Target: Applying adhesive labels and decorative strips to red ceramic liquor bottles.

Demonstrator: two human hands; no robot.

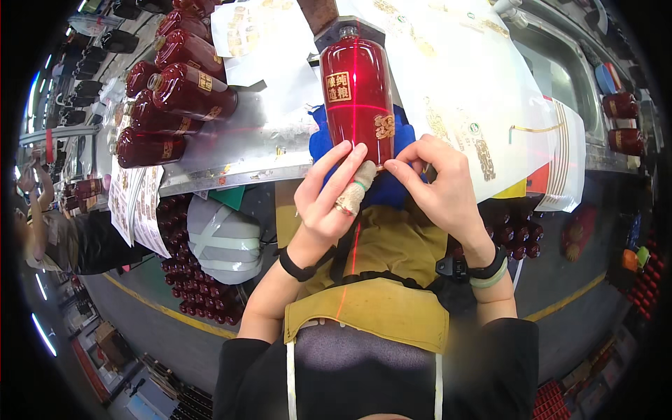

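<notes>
View from the head camera, looking down over the person's chest and yellow apron (367, 308). A red bottle (355, 91) lies on its side at the near edge of a metal workbench (238, 157), neck pointing away from the person and base toward them, resting on a blue cloth (320, 140). A red laser cross falls on the bottle, its vertical line running on down the apron. The bottle carries a square gold label near the neck and a smaller gold mark near the base.

The left hand (329, 199) is loosely curled, its fingertips touching the bottle's base edge; one finger is wrapped in tape (357, 185) and another bears a ring. The right hand (437, 182) meets it from the other side, thumb and forefinger pinched at the same base edge; whether they hold anything small between them cannot be told. Each wrist wears a dark band.

To the left on the workbench lies a row of similar red bottles (178, 98), all on their sides. Sheets of gold-printed labels (462, 105) cover the bench to the right and hang over its edge. Crates of small red bottles (199, 287) stand on the floor below. At the far left another person (52, 238) works nearby.
</notes>
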